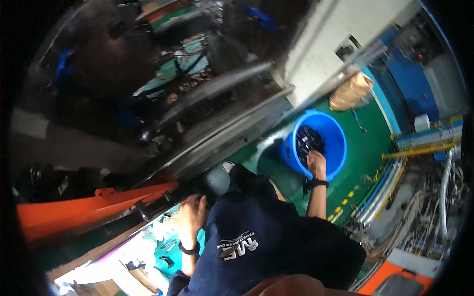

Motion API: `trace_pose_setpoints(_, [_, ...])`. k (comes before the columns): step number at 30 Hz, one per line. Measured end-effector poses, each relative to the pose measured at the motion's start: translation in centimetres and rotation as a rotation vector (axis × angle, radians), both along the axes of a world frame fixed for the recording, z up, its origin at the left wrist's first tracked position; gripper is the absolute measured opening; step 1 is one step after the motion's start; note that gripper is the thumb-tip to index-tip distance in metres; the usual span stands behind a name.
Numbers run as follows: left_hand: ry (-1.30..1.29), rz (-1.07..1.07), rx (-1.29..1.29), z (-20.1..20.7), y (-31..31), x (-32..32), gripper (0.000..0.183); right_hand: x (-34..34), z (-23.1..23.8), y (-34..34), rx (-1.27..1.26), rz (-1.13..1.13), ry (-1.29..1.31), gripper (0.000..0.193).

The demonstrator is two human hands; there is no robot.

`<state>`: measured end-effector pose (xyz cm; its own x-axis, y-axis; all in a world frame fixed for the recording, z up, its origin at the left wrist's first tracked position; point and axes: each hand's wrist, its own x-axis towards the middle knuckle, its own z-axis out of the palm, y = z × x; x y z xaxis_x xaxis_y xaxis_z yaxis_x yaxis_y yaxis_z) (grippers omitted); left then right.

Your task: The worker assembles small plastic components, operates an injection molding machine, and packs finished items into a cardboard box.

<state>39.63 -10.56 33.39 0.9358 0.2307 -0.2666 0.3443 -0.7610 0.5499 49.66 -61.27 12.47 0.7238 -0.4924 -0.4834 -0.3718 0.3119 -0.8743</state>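
My right hand (pixel 316 163) reaches over the near rim of a blue bucket (pixel 336 143). Inside the bucket lies a heap of small black pieces (pixel 309 139), some with light glints. The fingers of that hand are closed above the heap; whatever they hold, if anything, cannot be made out. A dark band circles the right wrist. At the lower left, my left hand (pixel 191 214) hovers by the edge of a workbench (pixel 165 249) with a green top. Its fingers are loosely bent and apart, with nothing seen in them. Another dark band is on that wrist.
A machine with a metal-edged opening (pixel 207 106) fills the upper left. An orange beam (pixel 94 207) runs beside the bench. Behind the bucket, a brown paper sack (pixel 351 92) stands on the green floor. Hoses and cables (pixel 414 217) crowd the right side.
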Motion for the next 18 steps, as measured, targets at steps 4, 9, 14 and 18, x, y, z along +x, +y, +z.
trace_pose_setpoints(4, [-0.455,-0.07,-0.076,4.1,-0.9,6.8,0.023,6.8,13.2,15.5,0.107,0.415,-0.198,0.02])
trace_pose_setpoints(9, [-0.684,0.027,-0.156,6.3,-0.3,11.8,0.018,19.5,28.9,30.6,0.04,1.204,-0.52,0.021])
trace_pose_setpoints(14, [-0.636,0.106,-0.201,3.8,0.1,11.8,0.017,37.8,28.9,42.3,-0.223,1.22,-0.68,0.044])
trace_pose_setpoints(18, [-0.552,0.24,-0.169,1.8,0.5,10.6,0.02,46.4,28.3,48.3,-0.836,1.1,-0.876,0.045])
